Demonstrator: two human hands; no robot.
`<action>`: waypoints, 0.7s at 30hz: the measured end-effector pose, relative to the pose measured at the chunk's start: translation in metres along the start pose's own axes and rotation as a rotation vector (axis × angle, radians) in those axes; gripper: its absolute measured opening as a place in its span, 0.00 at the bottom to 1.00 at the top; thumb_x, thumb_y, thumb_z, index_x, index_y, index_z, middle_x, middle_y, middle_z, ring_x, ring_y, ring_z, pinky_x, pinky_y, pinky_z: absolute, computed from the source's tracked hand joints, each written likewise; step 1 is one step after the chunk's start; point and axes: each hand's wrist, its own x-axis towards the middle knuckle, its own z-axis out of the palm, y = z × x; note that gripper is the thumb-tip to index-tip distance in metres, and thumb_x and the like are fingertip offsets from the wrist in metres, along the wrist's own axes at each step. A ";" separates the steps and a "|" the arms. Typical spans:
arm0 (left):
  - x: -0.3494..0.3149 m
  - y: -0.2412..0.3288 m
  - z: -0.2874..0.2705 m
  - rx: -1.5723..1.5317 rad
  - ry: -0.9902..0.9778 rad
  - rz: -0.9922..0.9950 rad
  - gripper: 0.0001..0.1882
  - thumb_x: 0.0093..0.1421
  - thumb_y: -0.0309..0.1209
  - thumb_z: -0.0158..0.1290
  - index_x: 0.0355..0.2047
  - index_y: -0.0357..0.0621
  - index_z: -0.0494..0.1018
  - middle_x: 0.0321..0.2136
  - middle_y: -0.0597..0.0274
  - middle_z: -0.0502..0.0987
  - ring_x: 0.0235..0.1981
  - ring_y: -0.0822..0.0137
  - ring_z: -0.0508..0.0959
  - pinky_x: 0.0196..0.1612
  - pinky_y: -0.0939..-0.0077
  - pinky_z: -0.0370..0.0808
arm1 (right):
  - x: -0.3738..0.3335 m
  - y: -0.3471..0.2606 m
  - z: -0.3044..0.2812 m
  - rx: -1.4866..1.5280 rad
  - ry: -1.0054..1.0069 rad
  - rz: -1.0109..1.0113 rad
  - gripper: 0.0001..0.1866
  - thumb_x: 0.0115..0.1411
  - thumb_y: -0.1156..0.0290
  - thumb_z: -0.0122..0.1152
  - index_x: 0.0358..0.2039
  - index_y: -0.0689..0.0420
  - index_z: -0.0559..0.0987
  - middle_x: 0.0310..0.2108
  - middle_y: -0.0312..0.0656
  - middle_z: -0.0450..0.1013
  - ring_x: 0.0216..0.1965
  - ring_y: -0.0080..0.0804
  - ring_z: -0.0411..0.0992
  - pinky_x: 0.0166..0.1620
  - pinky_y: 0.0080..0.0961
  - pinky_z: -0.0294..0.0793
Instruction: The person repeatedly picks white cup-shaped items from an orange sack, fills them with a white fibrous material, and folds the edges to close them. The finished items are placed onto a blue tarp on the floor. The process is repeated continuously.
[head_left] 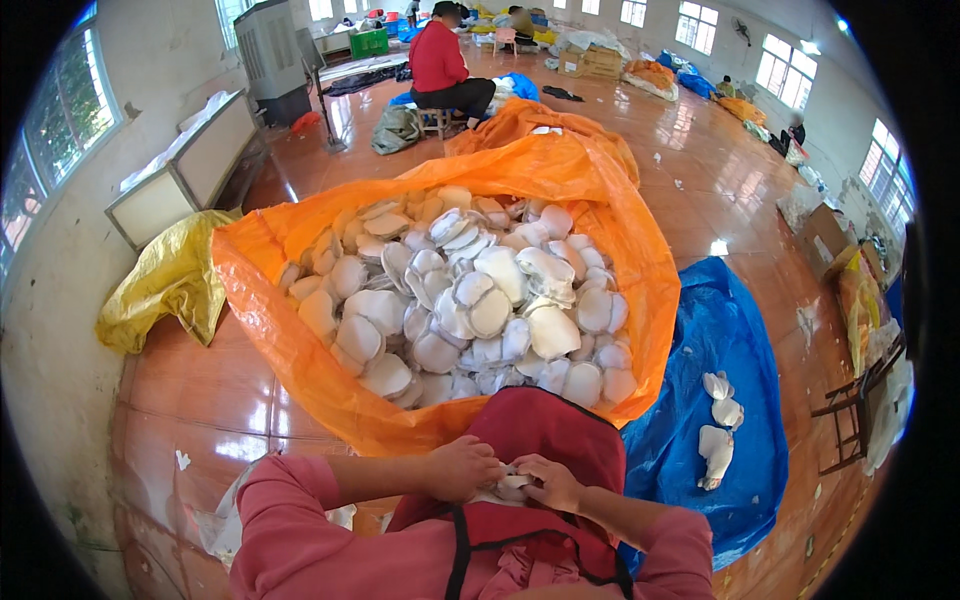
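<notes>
Fabric, small, white and crumpled point(512, 487), pinched in the grip of left hand point(465, 468) and right hand point(550, 483), over the dark-red cloth apron point(555, 425); light, even fingertip tension should prevent bunching.

Beneath us, a glossy reddish-brown tiled floor point(725, 200)
On it we see a wide-open orange sack point(290, 350) bearing heaped white pads point(490, 290), a blue sheet point(735, 510) beside it on the right with a few white pieces point(714, 450) on top, a crumpled yellow sack point(170, 280) at the left, and a grey-green sack point(397, 130) farther back near a stool point(432, 122).
</notes>
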 end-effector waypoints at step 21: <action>-0.006 -0.021 0.045 -0.226 0.393 0.088 0.22 0.49 0.31 0.58 0.46 0.41 0.73 0.36 0.56 0.77 0.45 0.54 0.73 0.52 0.62 0.69 | -0.001 0.015 0.019 0.210 -0.029 0.133 0.33 0.39 0.81 0.66 0.51 0.59 0.72 0.51 0.45 0.71 0.54 0.40 0.69 0.59 0.30 0.67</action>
